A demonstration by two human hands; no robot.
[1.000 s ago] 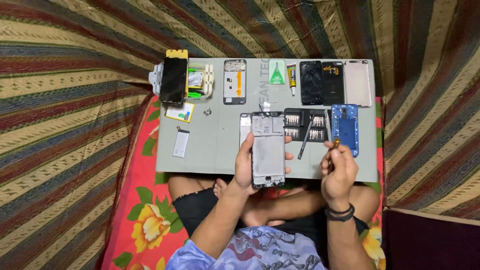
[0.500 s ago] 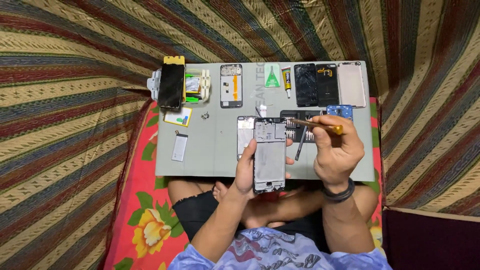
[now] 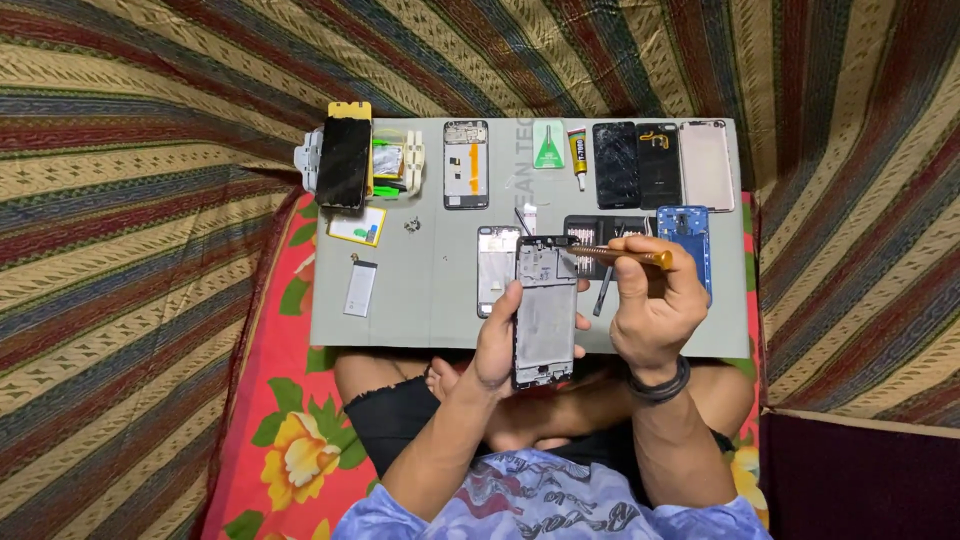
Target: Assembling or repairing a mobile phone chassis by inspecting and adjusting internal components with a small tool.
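**Screwdriver swings in over the top of the opened phone**

And there's the change: a second ago the right hand [image 3: 655, 310] was out over the blue phone back cover [image 3: 686, 245], and now it has pulled in, laying the orange-handled screwdriver [image 3: 620, 256] nearly flat, tip right at the upper edge of the phone frame [image 3: 546, 310]. By the look of it, the work has shifted from picking up the tool to applying it at the frame's top corner, though the tip itself is too small to see clearly.

The left hand [image 3: 497, 345] is closed around the frame's lower left side, thumb on its face, holding it upright just above the near edge of the grey work mat [image 3: 430, 300]. The right hand is curled shut on the screwdriver handle, a dark band on the wrist below it.

Textures now. The frame is a dark slim rectangle, dull metal grey in the middle, busier at the top. Just left of the holding hand lies a second pale frame [image 3: 496, 268]. Beyond the right hand's knuckles, a black bit tray [image 3: 600, 232]. Farther away, a row: glossy black screens [image 3: 616, 165], a pinkish back panel [image 3: 706, 165], a small glue tube [image 3: 578, 158], a green triangular pick [image 3: 548, 145]. Well off to the left, a flat white battery [image 3: 360, 288]. Striped woven cloth [image 3: 130, 200] all round, floral fabric [image 3: 290, 440] beneath.
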